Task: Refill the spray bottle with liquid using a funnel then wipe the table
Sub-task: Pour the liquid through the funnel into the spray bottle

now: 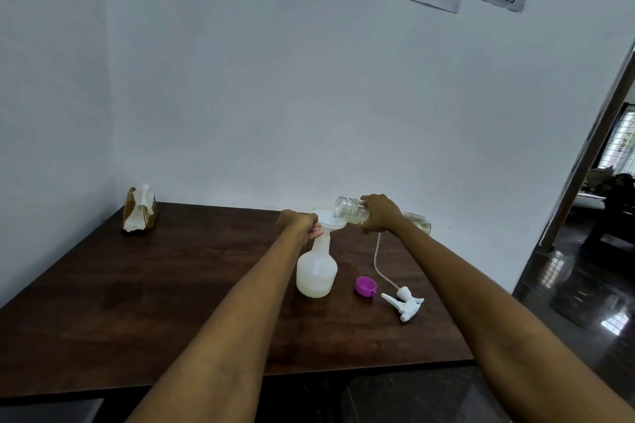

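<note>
on the dark wooden worktop the white spray bottle stands upright with a little pale liquid in its base, and everything else here is placed from it. a white funnel sits in its neck. your left hand is at that neck, fingers curled around the top of the bottle just under the funnel. your right hand is above and to the right of the bottle, its fingers wrapped around a clear refill bottle tipped nearly on its side, the open mouth over the funnel's bowl; yellowish liquid shows in the end behind your hand. whether liquid is running, you cannot tell. just right of the spray bottle's base lies a purple cap, open side up. further right lies the white trigger head, on its side, its thin tube running back toward your right hand. well to the left of the bottle, by the wall corner, sits a tissue pack with white tissue poking out.
</note>
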`<state>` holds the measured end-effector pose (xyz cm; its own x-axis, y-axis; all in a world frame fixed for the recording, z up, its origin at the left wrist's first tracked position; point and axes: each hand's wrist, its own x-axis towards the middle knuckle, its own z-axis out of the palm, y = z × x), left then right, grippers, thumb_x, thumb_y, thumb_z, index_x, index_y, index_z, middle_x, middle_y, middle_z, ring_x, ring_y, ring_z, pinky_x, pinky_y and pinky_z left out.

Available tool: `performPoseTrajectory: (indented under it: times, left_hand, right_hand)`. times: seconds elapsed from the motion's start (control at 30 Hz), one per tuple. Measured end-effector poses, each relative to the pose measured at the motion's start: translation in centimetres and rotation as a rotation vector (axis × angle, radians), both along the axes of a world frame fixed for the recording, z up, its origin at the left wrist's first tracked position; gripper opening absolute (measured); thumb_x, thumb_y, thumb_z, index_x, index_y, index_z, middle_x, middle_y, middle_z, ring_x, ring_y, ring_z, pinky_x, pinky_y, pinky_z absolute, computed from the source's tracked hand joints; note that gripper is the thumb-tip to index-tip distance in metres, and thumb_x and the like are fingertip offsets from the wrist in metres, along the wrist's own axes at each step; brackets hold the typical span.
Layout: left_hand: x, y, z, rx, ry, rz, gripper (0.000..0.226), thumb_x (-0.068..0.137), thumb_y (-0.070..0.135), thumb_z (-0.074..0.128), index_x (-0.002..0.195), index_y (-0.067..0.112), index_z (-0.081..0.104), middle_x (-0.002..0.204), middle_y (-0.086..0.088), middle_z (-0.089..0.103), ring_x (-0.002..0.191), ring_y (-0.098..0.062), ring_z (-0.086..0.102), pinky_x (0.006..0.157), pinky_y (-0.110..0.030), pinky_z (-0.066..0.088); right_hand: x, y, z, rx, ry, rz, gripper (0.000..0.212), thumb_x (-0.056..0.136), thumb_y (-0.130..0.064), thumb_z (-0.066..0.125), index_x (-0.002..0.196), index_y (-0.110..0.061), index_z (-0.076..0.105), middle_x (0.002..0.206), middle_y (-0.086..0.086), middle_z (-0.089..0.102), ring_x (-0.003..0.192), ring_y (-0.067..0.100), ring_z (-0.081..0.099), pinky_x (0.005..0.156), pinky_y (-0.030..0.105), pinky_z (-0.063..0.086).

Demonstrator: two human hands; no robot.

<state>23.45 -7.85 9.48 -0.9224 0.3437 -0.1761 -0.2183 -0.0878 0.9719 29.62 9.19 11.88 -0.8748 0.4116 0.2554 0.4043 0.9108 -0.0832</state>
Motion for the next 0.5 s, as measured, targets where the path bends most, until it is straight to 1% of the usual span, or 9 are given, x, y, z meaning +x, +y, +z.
performPoseTrajectory:
  times: [0.07, 0.1, 0.17, 0.2, 0.27, 0.33, 0.43, 0.5]
  left_hand:
    - [-0.24, 0.2, -0.16, 0.002, 0.01, 0.0, 0.02, 0.085, -0.011, 0.056, 0.103, -0.016, 0.06, 0.061, -0.013, 0.053, 0.049, -0.016, 0.052, 0.036, -0.019, 0.05]
    - [-0.38, 0.32, -0.26, 0.004, 0.012, 0.0, 0.021, 0.085, -0.011, 0.056, 0.105, -0.017, 0.059, 0.061, -0.013, 0.053, 0.049, -0.015, 0.052, 0.039, -0.02, 0.053]
    - [-0.45, 0.37, -0.25, -0.001, 0.014, 0.004, 0.023, 0.085, -0.011, 0.055, 0.108, -0.017, 0.058, 0.061, -0.013, 0.052, 0.049, -0.015, 0.051, 0.051, -0.024, 0.057]
    - [-0.5, 0.38, -0.26, -0.005, 0.016, 0.008, 0.024, 0.085, -0.011, 0.055, 0.108, -0.016, 0.058, 0.061, -0.013, 0.052, 0.05, -0.015, 0.051, 0.051, -0.024, 0.057]
    - [-0.57, 0.39, -0.27, -0.007, 0.02, 0.009, 0.024, 0.085, -0.012, 0.056, 0.109, -0.016, 0.058, 0.061, -0.013, 0.053, 0.049, -0.015, 0.052, 0.042, -0.022, 0.055]
    - [-0.54, 0.42, -0.32, -0.004, 0.023, 0.01, 0.025, 0.085, -0.012, 0.056, 0.109, -0.016, 0.058, 0.061, -0.013, 0.052, 0.049, -0.015, 0.051, 0.043, -0.022, 0.055]
    - [-0.46, 0.42, -0.33, 0.001, 0.019, 0.008, 0.022, 0.085, -0.011, 0.056, 0.106, -0.017, 0.059, 0.061, -0.013, 0.053, 0.05, -0.015, 0.052, 0.035, -0.02, 0.05]
    - [-0.43, 0.34, -0.28, 0.008, 0.017, 0.004, 0.018, 0.085, -0.011, 0.056, 0.102, -0.015, 0.06, 0.061, -0.013, 0.053, 0.05, -0.015, 0.052, 0.034, -0.019, 0.049]
  right_hand:
    - [0.0, -0.01, 0.0, 0.001, 0.0, 0.0, 0.046, 0.065, -0.014, 0.075, 0.106, -0.003, 0.058, 0.112, 0.012, 0.063, 0.105, 0.029, 0.058, 0.071, 0.028, 0.038]
    - [-0.01, -0.01, -0.02, 0.0, 0.0, 0.002, 0.046, 0.065, -0.014, 0.075, 0.106, -0.003, 0.058, 0.112, 0.013, 0.063, 0.105, 0.03, 0.058, 0.07, 0.028, 0.038]
    - [-0.02, 0.0, -0.04, 0.0, 0.002, 0.004, 0.047, 0.065, -0.014, 0.075, 0.107, -0.003, 0.058, 0.113, 0.013, 0.063, 0.105, 0.03, 0.058, 0.07, 0.028, 0.037]
    - [-0.03, -0.01, -0.07, 0.002, 0.001, 0.005, 0.048, 0.065, -0.014, 0.076, 0.108, -0.003, 0.058, 0.113, 0.013, 0.063, 0.106, 0.029, 0.058, 0.071, 0.027, 0.038]
    - [0.0, 0.03, -0.12, 0.004, 0.001, 0.005, 0.048, 0.065, -0.014, 0.076, 0.108, -0.003, 0.058, 0.113, 0.012, 0.063, 0.106, 0.029, 0.058, 0.07, 0.027, 0.037]
    - [0.0, 0.09, -0.15, 0.004, 0.001, 0.003, 0.047, 0.065, -0.014, 0.075, 0.107, -0.003, 0.058, 0.113, 0.013, 0.063, 0.106, 0.03, 0.058, 0.07, 0.028, 0.038]
    - [0.02, 0.08, -0.05, 0.005, 0.0, -0.001, 0.045, 0.064, -0.014, 0.075, 0.105, -0.003, 0.059, 0.111, 0.013, 0.063, 0.104, 0.03, 0.058, 0.07, 0.028, 0.038]
    - [0.02, 0.05, 0.04, 0.004, 0.0, 0.0, 0.046, 0.064, -0.014, 0.076, 0.106, -0.003, 0.059, 0.112, 0.013, 0.063, 0.105, 0.03, 0.058, 0.071, 0.028, 0.038]
